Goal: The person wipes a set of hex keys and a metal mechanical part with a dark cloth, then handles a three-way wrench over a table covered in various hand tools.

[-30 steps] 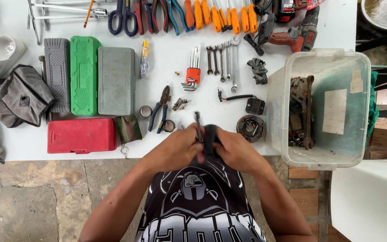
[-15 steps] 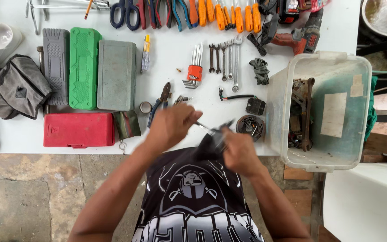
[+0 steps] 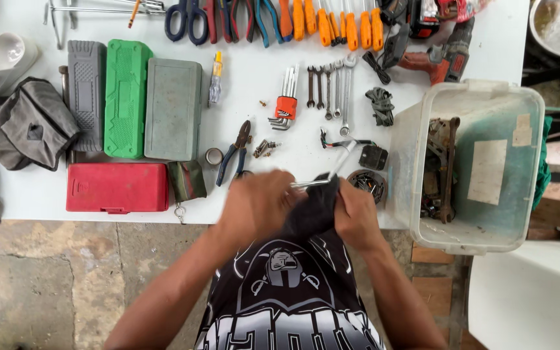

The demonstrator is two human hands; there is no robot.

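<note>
Left hand (image 3: 257, 201): closed around one end of a slim metal wrench (image 3: 324, 176), blurred, at the near edge of the desk (image 3: 247, 97).
Right hand (image 3: 356, 217): closed, gripping a dark cloth (image 3: 309, 210) bunched against the wrench shaft; the wrench's far end sticks out past the cloth toward the far right.
Judgement on the wipe: it goes best with the left hand holding the tool firm while the cloth wraps fully round the shaft and runs along its length, the tool kept over the desk edge so that a slip lands it on the desk and not on the floor.

Just beyond the hands:
- blue-handled pliers (image 3: 233, 155), left of centre
- loose screws (image 3: 264, 149), beside the pliers
- round metal motor part (image 3: 365, 183), touching or just beside the wrench tip; cannot tell which
- small black box with wires (image 3: 372, 157)

Farther:
- hex key set in an orange holder (image 3: 284, 100)
- row of combination wrenches (image 3: 329, 91)
- coiled dark cord (image 3: 381, 105)

Left:
- red case (image 3: 116, 188)
- grey case (image 3: 173, 109)
- green case (image 3: 123, 97)

Right: clear plastic bin (image 3: 526, 214) holding rusty parts

Far edge: orange-handled screwdrivers (image 3: 335, 23), cordless drill (image 3: 439, 55)
</note>
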